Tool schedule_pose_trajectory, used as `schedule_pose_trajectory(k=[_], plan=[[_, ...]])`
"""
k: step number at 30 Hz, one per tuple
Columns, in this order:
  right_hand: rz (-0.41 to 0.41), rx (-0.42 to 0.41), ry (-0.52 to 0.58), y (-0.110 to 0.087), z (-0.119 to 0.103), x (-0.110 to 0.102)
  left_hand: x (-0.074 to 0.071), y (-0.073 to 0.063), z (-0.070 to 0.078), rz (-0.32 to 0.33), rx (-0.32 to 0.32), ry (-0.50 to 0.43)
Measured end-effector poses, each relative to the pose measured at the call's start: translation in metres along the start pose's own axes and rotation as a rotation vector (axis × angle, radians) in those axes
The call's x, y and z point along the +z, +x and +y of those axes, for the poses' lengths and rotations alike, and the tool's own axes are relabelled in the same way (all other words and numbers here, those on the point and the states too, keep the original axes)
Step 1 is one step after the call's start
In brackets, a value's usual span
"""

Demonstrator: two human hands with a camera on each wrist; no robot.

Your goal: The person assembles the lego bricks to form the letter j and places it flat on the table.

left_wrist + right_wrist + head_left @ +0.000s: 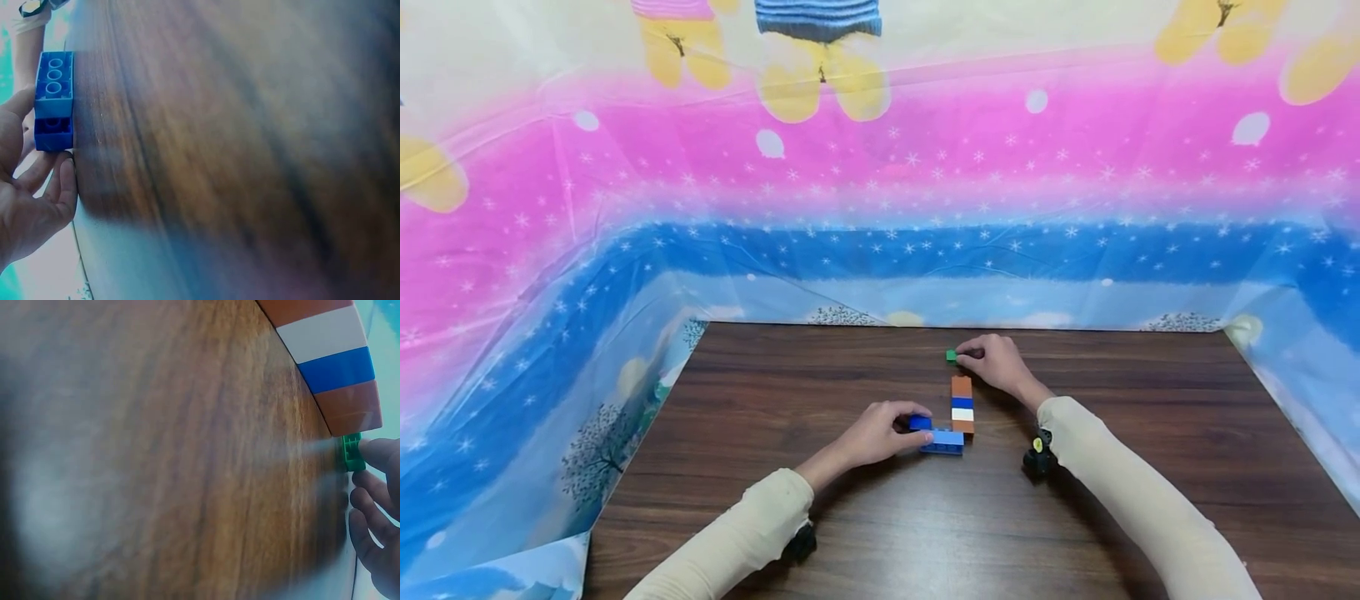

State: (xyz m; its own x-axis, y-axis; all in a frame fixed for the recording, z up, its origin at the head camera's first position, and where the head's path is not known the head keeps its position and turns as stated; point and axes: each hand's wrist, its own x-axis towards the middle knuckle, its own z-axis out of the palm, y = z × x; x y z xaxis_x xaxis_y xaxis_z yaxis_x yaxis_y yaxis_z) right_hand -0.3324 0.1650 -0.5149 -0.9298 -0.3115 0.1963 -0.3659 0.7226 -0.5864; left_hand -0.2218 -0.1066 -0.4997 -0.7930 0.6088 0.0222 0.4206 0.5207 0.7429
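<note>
My left hand [877,433] holds the near pair of toy building bricks, thumb in front and fingers curved round the back. The pair is a light blue brick [946,442] joined to a dark blue brick [919,423] at its left end. Hollow undersides with round tubes show on both in the left wrist view. Beyond them runs a row of bricks, from an orange brick [961,386] through blue and a white brick [962,414] to orange again. My right hand [998,364] pinches a small green brick [951,356] past the row's far end.
A dark wood-grain table [737,400] lies under everything. Its back edge meets a patterned cloth [880,250] that hangs behind and along the left and right sides. Black wrist cameras sit under both sleeves, the right camera [1039,457] close to the tabletop.
</note>
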Motion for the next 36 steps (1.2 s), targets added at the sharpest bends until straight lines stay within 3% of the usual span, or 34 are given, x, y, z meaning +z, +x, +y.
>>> schedule_pose_trajectory(k=[36], plan=[[0.041, -0.07, -0.003, -0.025, 0.0, 0.0, -0.001, 0.001, -0.001, -0.002, 0.01, 0.029]])
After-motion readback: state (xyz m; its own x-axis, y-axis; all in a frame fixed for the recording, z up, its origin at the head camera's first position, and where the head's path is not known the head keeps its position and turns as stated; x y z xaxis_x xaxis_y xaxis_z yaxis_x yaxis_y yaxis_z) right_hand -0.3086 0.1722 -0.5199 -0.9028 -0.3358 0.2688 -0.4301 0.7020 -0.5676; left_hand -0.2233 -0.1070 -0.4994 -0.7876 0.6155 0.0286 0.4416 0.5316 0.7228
